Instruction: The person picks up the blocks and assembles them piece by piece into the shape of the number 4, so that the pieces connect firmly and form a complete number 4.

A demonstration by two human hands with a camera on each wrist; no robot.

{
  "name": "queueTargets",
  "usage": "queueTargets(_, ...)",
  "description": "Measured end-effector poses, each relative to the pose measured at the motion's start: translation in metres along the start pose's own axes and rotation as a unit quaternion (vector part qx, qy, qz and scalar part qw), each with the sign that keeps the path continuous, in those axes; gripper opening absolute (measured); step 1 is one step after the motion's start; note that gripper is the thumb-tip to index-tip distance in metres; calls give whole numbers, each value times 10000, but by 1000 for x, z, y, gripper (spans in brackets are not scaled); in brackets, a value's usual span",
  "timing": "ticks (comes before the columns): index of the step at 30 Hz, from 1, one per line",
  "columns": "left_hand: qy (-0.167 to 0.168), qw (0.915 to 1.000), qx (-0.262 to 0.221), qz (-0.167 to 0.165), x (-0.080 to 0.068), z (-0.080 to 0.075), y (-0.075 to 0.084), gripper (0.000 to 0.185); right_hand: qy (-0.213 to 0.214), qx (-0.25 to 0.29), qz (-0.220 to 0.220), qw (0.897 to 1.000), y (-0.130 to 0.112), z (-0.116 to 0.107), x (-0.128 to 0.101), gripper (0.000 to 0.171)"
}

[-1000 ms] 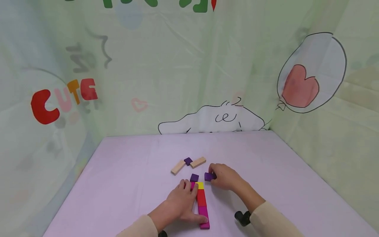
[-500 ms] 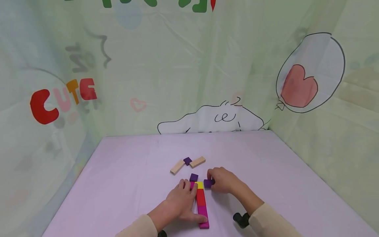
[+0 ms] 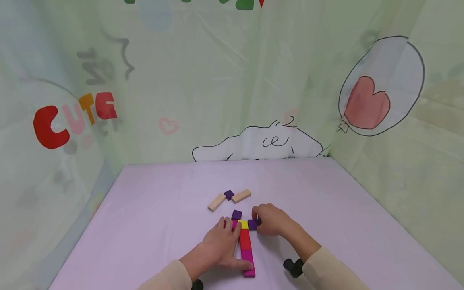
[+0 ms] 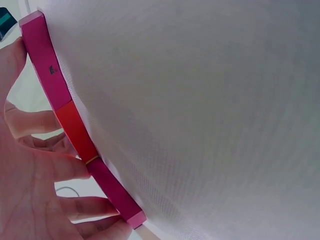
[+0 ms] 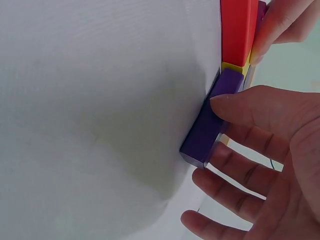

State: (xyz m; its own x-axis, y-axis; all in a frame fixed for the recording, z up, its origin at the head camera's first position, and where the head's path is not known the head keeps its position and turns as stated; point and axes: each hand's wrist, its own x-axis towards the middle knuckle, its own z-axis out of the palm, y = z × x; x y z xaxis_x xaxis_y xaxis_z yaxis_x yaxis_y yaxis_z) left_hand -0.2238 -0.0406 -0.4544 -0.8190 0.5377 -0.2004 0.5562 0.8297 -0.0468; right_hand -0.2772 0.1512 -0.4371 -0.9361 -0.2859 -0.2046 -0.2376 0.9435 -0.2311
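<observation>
In the head view my right hand pinches a dark purple block between thumb and fingers. That block's end meets the yellow block; the right wrist view shows it lying lengthwise there. A red block and a magenta block continue from the yellow one toward me. My left hand rests along this row with fairly straight fingers. Its thumb presses the near magenta block, and its fingers touch a second magenta block left of the yellow one, mostly covered in the head view.
Just beyond the row lies a small purple block. Farther back, another purple block sits between two plain wooden blocks, one left and one right. Printed fabric walls enclose the lilac-covered table.
My right hand has drawn the purple block nearer to me and then left, from apart to against the yellow block. My left hand keeps its place on the row.
</observation>
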Motion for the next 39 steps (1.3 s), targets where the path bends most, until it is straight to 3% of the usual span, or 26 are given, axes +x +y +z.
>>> queueTargets(27,126,9999,-27,41,-4,-4,1,110,10,143,-161,9998,-9,-6,-11,27)
queueTargets(33,104,9999,-79,37,-5,-4,2,109,184,200,-188,9995,-10,-7,-21,43)
queueTargets(39,113,9998,-171,31,-6,-4,2,109,-239,572,-464,9970,-18,-7,-37,66)
